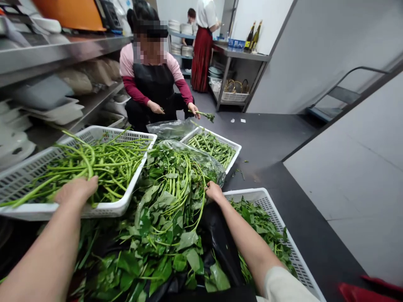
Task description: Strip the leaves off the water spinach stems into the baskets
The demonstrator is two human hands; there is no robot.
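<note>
My left hand (77,189) is over the near rim of a white basket (122,204) of long green stems (107,161); its fingers curl among the stems, and their tips are hidden. A big heap of leafy greens (170,201) spreads across my lap, partly in a clear plastic bag (201,157). At the heap's right edge, my right hand (214,191) has its fingers closed at a thin stem. Leafy greens (258,226) fill another white basket (267,197) under my right forearm.
Opposite me a person in a black apron (154,79) squats, holding a stem (203,114). A basket of cut stems (214,147) sits between us. Metal shelves (72,48) line the left; a trolley (338,96) and steel table (242,53) stand behind on the right.
</note>
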